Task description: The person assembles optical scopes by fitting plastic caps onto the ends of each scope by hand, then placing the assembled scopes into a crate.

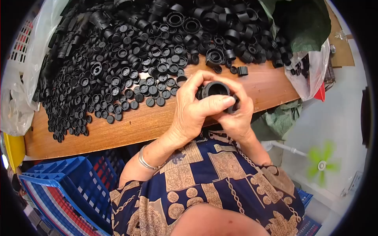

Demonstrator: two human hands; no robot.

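Observation:
Close to my body, above the near edge of the table, both hands hold a round black plastic part (215,87) with a wide ring-shaped opening facing up. My left hand (191,108) wraps round its left side, and the thumb lies across the opening. From the other side my right hand (241,122) curls its fingers round the part, so its lower portion is hidden. Just beyond my hands lie a short ribbed black cap (242,70) and a larger black ring (215,56).
Small black caps (126,70) in a large pile cover the left and back of the wooden table (118,135); bigger black tubes (236,23) lie at the back right. A plastic bag (313,74) hangs at the right edge. Blue crates (67,185) stand lower left, a green fan (322,165) at right.

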